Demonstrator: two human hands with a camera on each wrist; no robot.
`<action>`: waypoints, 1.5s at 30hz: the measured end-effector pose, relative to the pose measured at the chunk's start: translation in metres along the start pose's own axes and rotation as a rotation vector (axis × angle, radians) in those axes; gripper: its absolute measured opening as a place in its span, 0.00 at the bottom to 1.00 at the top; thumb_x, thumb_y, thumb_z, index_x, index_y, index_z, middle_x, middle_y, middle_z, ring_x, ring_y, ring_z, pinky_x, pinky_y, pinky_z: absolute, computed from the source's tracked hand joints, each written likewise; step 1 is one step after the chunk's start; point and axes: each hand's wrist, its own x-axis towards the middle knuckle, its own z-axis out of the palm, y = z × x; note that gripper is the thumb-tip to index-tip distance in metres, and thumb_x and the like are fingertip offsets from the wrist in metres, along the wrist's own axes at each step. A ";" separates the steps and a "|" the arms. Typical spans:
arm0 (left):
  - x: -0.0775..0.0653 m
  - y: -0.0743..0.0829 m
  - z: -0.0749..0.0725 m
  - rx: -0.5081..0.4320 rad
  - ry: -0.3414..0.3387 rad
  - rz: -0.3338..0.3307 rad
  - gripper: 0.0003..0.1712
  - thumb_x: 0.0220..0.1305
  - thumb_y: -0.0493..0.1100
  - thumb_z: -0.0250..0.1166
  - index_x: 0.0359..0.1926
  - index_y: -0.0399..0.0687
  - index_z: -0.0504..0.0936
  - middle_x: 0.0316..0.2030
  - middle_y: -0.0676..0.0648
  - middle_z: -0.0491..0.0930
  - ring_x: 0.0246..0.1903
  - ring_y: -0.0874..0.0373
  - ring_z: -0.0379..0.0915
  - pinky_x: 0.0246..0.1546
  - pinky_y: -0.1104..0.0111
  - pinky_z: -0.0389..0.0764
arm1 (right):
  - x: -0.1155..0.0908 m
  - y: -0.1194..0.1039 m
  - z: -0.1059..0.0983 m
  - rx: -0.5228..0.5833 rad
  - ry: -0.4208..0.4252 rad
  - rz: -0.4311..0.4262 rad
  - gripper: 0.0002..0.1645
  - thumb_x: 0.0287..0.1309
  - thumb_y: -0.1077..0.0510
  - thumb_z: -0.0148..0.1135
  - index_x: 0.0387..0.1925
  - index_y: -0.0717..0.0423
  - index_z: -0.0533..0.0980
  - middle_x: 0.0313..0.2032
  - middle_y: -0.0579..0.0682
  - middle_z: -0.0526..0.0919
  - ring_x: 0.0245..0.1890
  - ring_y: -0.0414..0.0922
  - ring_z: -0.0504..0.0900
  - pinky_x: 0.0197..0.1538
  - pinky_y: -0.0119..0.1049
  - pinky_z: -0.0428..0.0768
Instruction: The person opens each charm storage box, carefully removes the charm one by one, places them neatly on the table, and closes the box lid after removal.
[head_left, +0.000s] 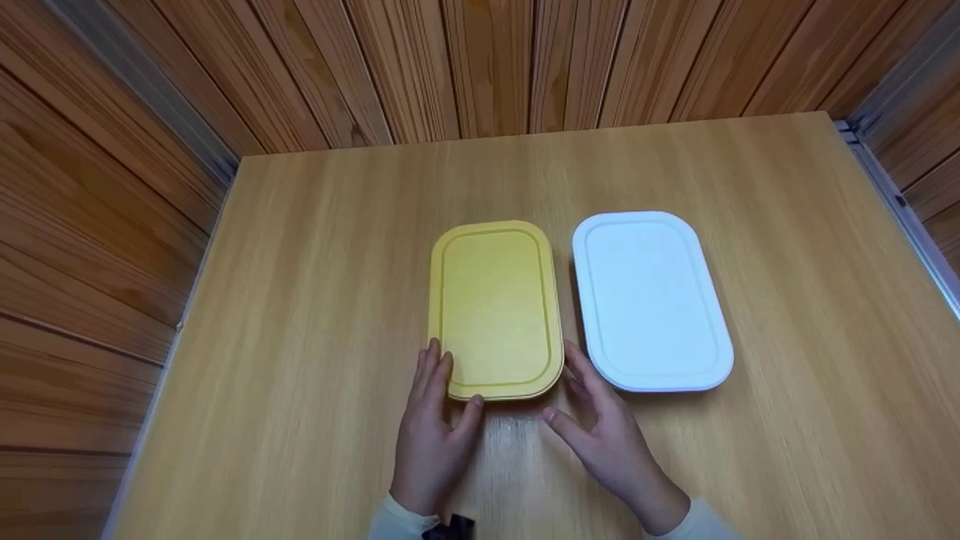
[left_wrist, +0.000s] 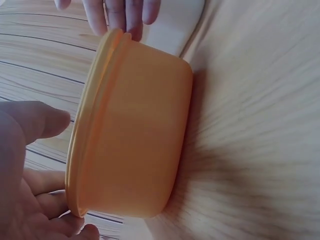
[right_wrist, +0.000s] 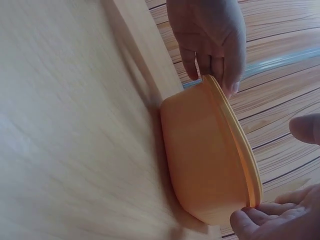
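A yellow rectangular container with a fitted lid (head_left: pixel 496 307) sits upright on the table, its orange-looking side wall (left_wrist: pixel 135 130) visible in the left wrist view. My left hand (head_left: pixel 431 442) is at its near-left corner, fingers along the left side and thumb by the front rim. At the near-right side, my right hand (head_left: pixel 611 442) has its fingertips against the lid's rim, while the thumb stands apart from the container. The right wrist view shows the right fingers (right_wrist: pixel 272 216) touching below the rim. Both hands are loosely spread.
To the right stands a white lidded container (head_left: pixel 652 300) of similar shape, a narrow gap from the yellow one. Wood-plank walls (head_left: pixel 487 67) border the wooden table (head_left: pixel 315 300) at the back and sides. Metal rails (head_left: pixel 911 217) run along the right edge.
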 end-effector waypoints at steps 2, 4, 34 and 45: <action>0.000 0.000 0.000 0.008 -0.008 0.004 0.40 0.60 0.44 0.73 0.70 0.35 0.70 0.76 0.43 0.56 0.76 0.47 0.46 0.72 0.51 0.59 | -0.001 -0.001 0.001 0.049 0.022 -0.005 0.50 0.61 0.62 0.69 0.77 0.59 0.53 0.76 0.52 0.59 0.74 0.48 0.59 0.72 0.44 0.61; 0.000 -0.002 0.000 0.013 -0.013 0.008 0.41 0.59 0.43 0.75 0.69 0.34 0.70 0.76 0.42 0.56 0.76 0.47 0.46 0.72 0.51 0.60 | -0.002 -0.002 0.003 0.108 0.042 -0.007 0.48 0.62 0.64 0.68 0.77 0.60 0.53 0.76 0.52 0.59 0.75 0.47 0.59 0.72 0.40 0.61; 0.004 -0.012 -0.002 -0.046 -0.011 0.026 0.41 0.55 0.41 0.77 0.68 0.34 0.71 0.76 0.42 0.57 0.75 0.44 0.50 0.69 0.53 0.64 | 0.000 -0.007 0.040 0.654 0.090 0.192 0.34 0.68 0.68 0.57 0.71 0.72 0.58 0.61 0.65 0.76 0.51 0.46 0.84 0.55 0.41 0.83; 0.003 -0.011 -0.006 -0.083 -0.038 -0.041 0.41 0.58 0.44 0.75 0.70 0.37 0.70 0.77 0.44 0.55 0.76 0.48 0.49 0.71 0.56 0.62 | 0.009 -0.008 0.052 0.593 0.085 0.142 0.29 0.66 0.68 0.60 0.65 0.75 0.64 0.52 0.62 0.83 0.46 0.47 0.86 0.51 0.44 0.85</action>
